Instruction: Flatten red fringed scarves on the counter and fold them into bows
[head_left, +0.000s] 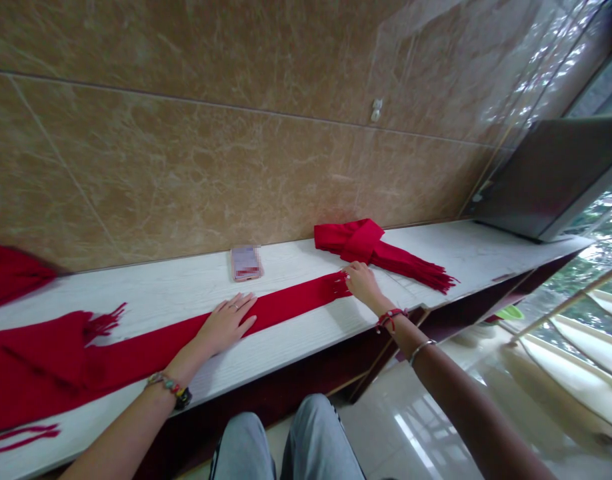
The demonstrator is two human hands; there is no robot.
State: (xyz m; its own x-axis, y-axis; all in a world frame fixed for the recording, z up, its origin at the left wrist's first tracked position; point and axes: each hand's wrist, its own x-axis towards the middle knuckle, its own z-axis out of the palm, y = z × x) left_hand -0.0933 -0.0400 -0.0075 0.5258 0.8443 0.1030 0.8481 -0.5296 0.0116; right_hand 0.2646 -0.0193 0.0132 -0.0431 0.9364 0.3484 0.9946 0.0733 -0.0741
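A red scarf [291, 300] lies stretched lengthwise along the white tabletop, folded into a narrow band. My left hand [229, 321] rests flat on its middle, palm down with fingers spread. At the scarf's right end, my right hand [361, 281] has its fingers bent and closed on the short fringe; the fingertips are partly hidden. Just beyond that hand sits a second red scarf [363, 241], folded over itself with its fringe pointing right. On the left, a wider red cloth part [31, 373] with tassels lies bunched over the band's other end.
Near the wall [186, 173] a phone [247, 263] lies on the white tabletop [436, 243]. More red fabric [11, 275] is heaped at the far left. A large grey box-like object [551, 177] stands at the right end. My knees are under the table's front edge.
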